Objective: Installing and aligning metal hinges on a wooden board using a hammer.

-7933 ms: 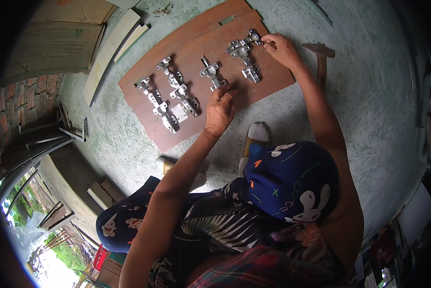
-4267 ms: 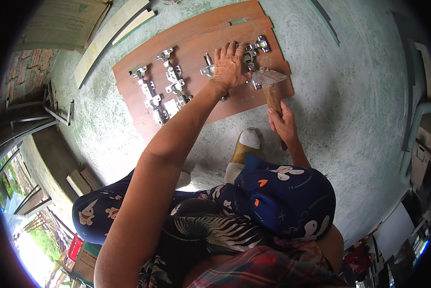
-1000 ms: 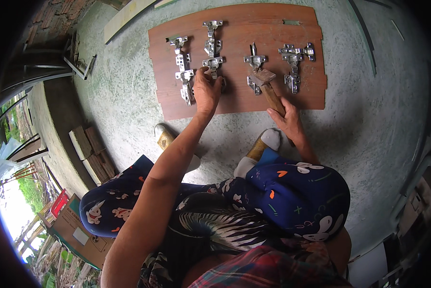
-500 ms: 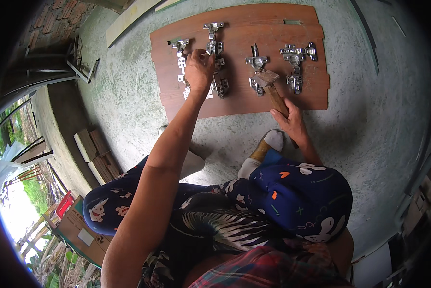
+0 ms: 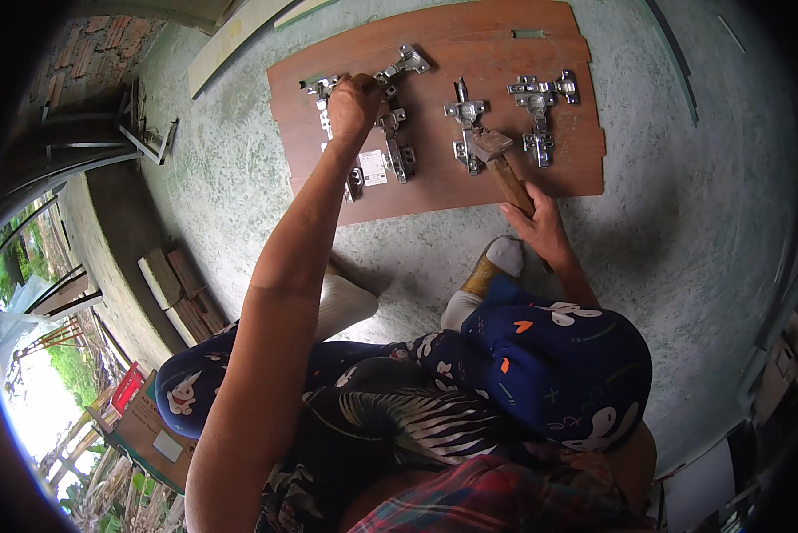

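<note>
Over the left part of a brown wooden board [image 5: 470, 49], my left hand [image 5: 354, 111] is closed with its fingertips on a silver cabinet hinge [image 5: 408, 62], which lies tilted toward the upper right. Part of that hinge is hidden by the fingers. Another cabinet hinge [image 5: 397, 147] lies just below, beside a white label [image 5: 374, 167]. My right hand [image 5: 541, 222] is wrapped round the wooden handle of a hammer [image 5: 511, 185]. The hammer's head [image 5: 490, 144] is by a hinge [image 5: 465, 111] in the middle right, and more hinges [image 5: 538, 107] lie farther right.
The board rests on a grey concrete floor [image 5: 212, 178]. Long pale planks [image 5: 239, 40] lie beyond it at the upper left. Stacked wood pieces [image 5: 181, 293] and a cardboard box [image 5: 154, 435] are at the left. My socked foot [image 5: 505, 256] is near the board's front edge.
My left hand has shifted slightly up and left, and the upper hinge has swung from upright to tilted right. The whole board appears a little farther up and left. My right hand keeps the hammer.
</note>
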`<state>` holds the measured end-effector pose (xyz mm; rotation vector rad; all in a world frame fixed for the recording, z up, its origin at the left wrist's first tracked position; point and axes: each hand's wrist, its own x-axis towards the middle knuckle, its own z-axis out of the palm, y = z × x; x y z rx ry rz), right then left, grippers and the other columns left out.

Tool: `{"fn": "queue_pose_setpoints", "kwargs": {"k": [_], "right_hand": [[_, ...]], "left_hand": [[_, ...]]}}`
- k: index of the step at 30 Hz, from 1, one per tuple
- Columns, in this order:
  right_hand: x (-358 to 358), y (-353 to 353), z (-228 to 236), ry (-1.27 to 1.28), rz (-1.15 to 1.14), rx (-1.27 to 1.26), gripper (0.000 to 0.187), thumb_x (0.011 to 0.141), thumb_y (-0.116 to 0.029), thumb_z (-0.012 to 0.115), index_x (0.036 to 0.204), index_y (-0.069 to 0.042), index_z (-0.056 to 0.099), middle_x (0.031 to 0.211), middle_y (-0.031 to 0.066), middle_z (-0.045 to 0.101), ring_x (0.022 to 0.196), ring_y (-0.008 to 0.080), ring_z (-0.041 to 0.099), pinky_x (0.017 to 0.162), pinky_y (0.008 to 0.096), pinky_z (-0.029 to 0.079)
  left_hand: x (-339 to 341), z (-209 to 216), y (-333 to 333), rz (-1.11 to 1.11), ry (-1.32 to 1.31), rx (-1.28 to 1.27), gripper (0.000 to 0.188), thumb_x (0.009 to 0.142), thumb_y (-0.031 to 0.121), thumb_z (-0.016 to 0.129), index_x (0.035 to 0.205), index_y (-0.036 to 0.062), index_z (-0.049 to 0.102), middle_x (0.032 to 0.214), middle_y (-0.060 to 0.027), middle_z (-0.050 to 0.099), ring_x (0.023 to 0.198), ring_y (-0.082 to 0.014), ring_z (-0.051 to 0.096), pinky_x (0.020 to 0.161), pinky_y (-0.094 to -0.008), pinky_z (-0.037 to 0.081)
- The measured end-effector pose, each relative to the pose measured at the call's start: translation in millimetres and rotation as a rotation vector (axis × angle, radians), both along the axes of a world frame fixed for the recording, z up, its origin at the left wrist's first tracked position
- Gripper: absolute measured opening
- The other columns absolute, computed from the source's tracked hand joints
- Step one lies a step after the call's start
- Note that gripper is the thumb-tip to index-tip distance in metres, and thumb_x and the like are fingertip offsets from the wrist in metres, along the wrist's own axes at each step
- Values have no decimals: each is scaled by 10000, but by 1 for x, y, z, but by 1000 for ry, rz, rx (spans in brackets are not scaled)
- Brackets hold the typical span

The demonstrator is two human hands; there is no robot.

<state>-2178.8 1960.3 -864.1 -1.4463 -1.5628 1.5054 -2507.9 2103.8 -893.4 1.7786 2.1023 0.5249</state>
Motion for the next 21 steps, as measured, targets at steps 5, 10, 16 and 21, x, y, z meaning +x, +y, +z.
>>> {"fn": "queue_pose_setpoints", "kwargs": {"k": [5,10,16,21], "right_hand": [[-1,3,5,-9,-16,-86,334,848,-253,687,1002,16,562,768,149,607,687,250,594,665,353,473],[-3,3,3,-21,2,-65,345,848,-261,687,1003,20,562,778,161,609,709,267,604,675,362,476],[-1,2,3,-18,1,-27,345,846,-261,690,1006,18,564,783,162,612,710,270,606,676,365,476],[-1,1,3,-23,14,-26,343,846,-262,689,1004,16,564,781,161,611,709,272,604,673,366,476]], "left_hand": [[-3,0,-4,-153,11,68,180,779,214,684,925,115,725,944,-137,666,959,-333,610,901,-423,462],[-8,0,-4,-217,64,85,183,793,225,678,953,149,725,948,-116,662,953,-326,605,885,-438,453],[-1,11,-5,-261,105,16,216,782,160,689,987,98,713,979,-113,648,976,-292,606,872,-386,482],[-3,12,-7,-290,122,7,215,777,161,699,985,109,715,1007,-104,650,992,-294,603,879,-386,480]]}}
